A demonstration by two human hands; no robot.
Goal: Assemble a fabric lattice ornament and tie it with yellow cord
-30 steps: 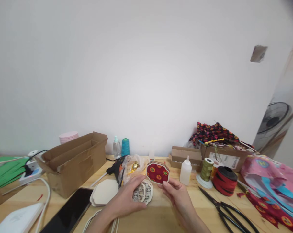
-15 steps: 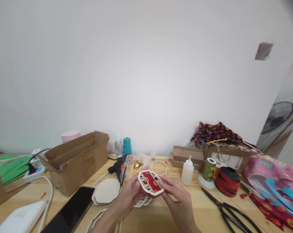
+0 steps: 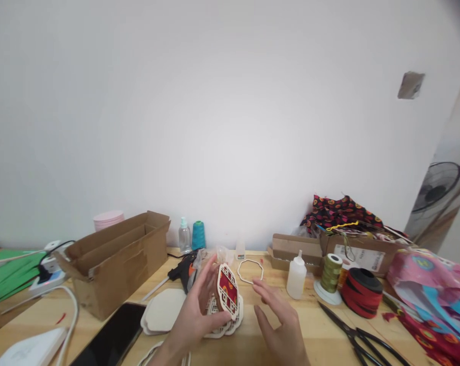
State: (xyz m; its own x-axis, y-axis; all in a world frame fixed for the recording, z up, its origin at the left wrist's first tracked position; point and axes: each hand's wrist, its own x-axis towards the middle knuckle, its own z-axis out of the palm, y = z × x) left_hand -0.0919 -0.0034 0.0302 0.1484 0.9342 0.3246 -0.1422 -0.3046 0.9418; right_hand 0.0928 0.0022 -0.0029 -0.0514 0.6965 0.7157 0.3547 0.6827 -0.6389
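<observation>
My left hand (image 3: 199,312) grips a small wooden lattice frame backed with red patterned fabric (image 3: 227,291) and holds it upright on edge, its face turned right. My right hand (image 3: 281,320) hovers just right of the piece, fingers spread and holding nothing. Beneath them lies a stack of pale lattice cut-outs (image 3: 230,325) on the wooden table (image 3: 252,351). A thin octagonal wooden ring (image 3: 250,271) lies flat just behind.
Plain wooden panels (image 3: 163,317), a black phone (image 3: 111,338) and a cardboard box (image 3: 113,256) sit left. A glue gun (image 3: 182,270) lies behind my left hand. Right: glue bottle (image 3: 296,277), gold thread spool (image 3: 331,274), red ribbon roll (image 3: 361,292), scissors (image 3: 361,340), fabric.
The fabric-backed frame was tipped from lying flat between both hands to standing on edge in my left hand. My right hand let go of it and drew back, fingers apart.
</observation>
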